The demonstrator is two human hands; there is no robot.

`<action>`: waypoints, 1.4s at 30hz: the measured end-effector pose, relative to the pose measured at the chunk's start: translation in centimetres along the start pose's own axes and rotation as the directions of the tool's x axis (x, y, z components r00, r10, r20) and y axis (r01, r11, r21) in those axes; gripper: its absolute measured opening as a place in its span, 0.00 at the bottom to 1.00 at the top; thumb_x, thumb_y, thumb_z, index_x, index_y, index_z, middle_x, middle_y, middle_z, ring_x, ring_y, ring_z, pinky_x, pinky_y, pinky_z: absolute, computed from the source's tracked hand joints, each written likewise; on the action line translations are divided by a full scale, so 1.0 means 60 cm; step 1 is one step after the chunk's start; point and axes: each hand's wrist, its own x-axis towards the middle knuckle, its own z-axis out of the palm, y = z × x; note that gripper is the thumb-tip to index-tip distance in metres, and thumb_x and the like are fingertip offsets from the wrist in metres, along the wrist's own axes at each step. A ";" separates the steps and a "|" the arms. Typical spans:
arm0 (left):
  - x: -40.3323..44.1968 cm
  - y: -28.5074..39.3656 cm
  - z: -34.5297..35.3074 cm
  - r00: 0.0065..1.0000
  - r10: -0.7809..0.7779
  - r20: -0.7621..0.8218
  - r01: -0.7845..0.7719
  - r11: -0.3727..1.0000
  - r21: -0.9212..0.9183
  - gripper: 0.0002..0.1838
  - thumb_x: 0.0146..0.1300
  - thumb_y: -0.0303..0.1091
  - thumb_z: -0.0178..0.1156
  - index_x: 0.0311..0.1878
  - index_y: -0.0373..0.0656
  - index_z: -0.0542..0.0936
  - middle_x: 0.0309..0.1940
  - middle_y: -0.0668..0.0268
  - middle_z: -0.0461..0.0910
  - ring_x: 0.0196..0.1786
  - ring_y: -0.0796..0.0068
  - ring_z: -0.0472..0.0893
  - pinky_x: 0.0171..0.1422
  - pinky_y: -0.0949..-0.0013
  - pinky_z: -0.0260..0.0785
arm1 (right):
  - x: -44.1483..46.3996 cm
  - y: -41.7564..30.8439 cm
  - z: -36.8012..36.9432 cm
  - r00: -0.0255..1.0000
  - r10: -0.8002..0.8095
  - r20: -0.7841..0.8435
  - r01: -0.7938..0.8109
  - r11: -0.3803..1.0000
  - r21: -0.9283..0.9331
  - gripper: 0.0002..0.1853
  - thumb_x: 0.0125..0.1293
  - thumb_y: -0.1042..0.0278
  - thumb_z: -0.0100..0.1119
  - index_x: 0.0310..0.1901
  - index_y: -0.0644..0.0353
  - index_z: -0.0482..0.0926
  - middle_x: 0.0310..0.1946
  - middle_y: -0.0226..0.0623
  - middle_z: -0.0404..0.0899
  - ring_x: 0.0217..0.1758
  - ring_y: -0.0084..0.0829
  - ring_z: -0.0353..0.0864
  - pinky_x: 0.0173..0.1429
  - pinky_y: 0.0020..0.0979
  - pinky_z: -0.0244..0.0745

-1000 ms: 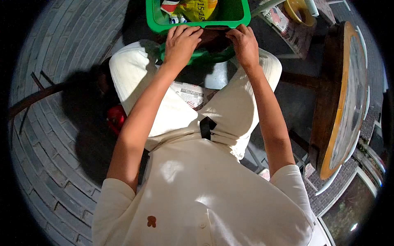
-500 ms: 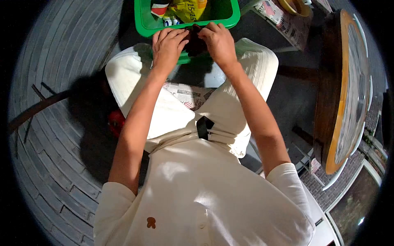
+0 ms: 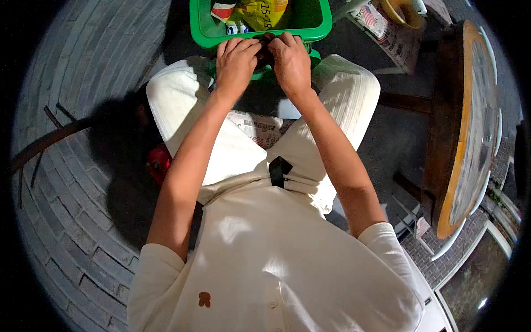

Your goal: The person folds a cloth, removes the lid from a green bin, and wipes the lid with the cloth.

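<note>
At the near edge of a green bin [image 3: 206, 34], my left hand [image 3: 237, 60] and my right hand [image 3: 290, 58] are close together, with bent fingers. Between them is a dark brown, soft-looking item [image 3: 265, 51], partly hidden by my fingers. Both hands grip it near its upper part. Inside the bin lie a yellow package [image 3: 264, 13] marked "15-15" and a red, white and dark package [image 3: 223, 10]. Green plastic shows below my hands as well.
A round wooden table [image 3: 449, 133] with a clear-covered top stands on the right. A yellow ring-shaped object [image 3: 402, 15] rests on a newsprint-patterned surface [image 3: 387, 41] at upper right. A red object [image 3: 159, 161] sits by my left leg.
My right hand has moved left, close to my left hand, bunching the dark item between them. Since the middle frame, the view has shifted slightly.
</note>
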 end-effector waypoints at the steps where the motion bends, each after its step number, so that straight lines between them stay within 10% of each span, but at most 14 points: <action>1: 0.000 0.000 0.001 1.000 -0.005 -0.001 0.005 1.000 0.010 0.19 0.71 0.35 0.77 0.63 0.47 0.94 0.62 0.70 0.93 0.67 0.63 0.84 0.77 0.54 0.69 | 0.000 0.000 0.002 1.000 -0.003 0.009 0.003 1.000 0.017 0.06 0.73 0.74 0.67 0.46 0.58 0.90 0.45 0.42 0.84 0.51 0.52 0.84 0.57 0.51 0.82; 42: -0.005 0.021 0.010 0.999 -0.028 -0.030 0.026 0.997 -0.076 0.20 0.75 0.35 0.74 0.68 0.47 0.90 0.63 0.68 0.90 0.67 0.58 0.84 0.75 0.52 0.71 | -0.013 0.009 -0.005 0.999 -0.027 -0.037 0.029 0.997 0.073 0.10 0.70 0.78 0.71 0.51 0.60 0.90 0.48 0.44 0.87 0.51 0.54 0.84 0.56 0.51 0.82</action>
